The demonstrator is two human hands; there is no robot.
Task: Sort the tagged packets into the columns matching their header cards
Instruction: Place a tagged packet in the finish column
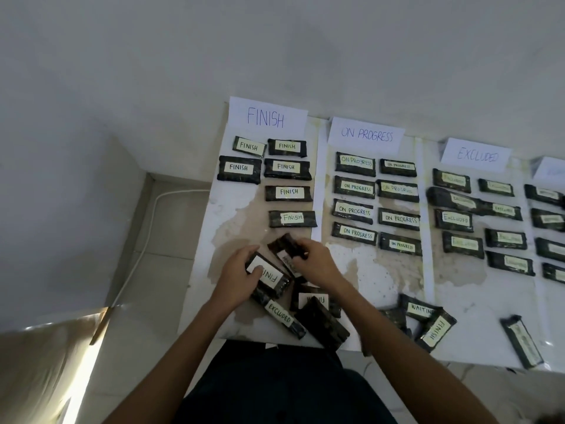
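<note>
The left hand [240, 272] is closed round a FINISH-tagged packet [272, 278], with the thumb laid across the white tag and the fingers curled under the near edge; the packet is held tilted, just above the loose pile at the near edge of the table [232, 215]. The right hand [318, 263] is curled on the end of a second packet [286, 246], whose tag is partly covered and cannot be read; this packet is touched at its lower end by the one in the left hand. Beneath and below the hands an EXCLUDED-tagged packet [279, 313], a packet with an unreadable tag [313, 301] and a face-down packet [322, 324] are seen overlapping. Further right, a WAITING-tagged packet [420, 308] and a loose FINISH packet [437, 330] are heaped together, and a single packet [522, 344] is set well apart. Beyond the hands, six packets are laid under the FINISH header card [266, 117], eight under the ON PROGRESS header card [367, 135], and more under the EXCLUDED header card [477, 156].
</note>
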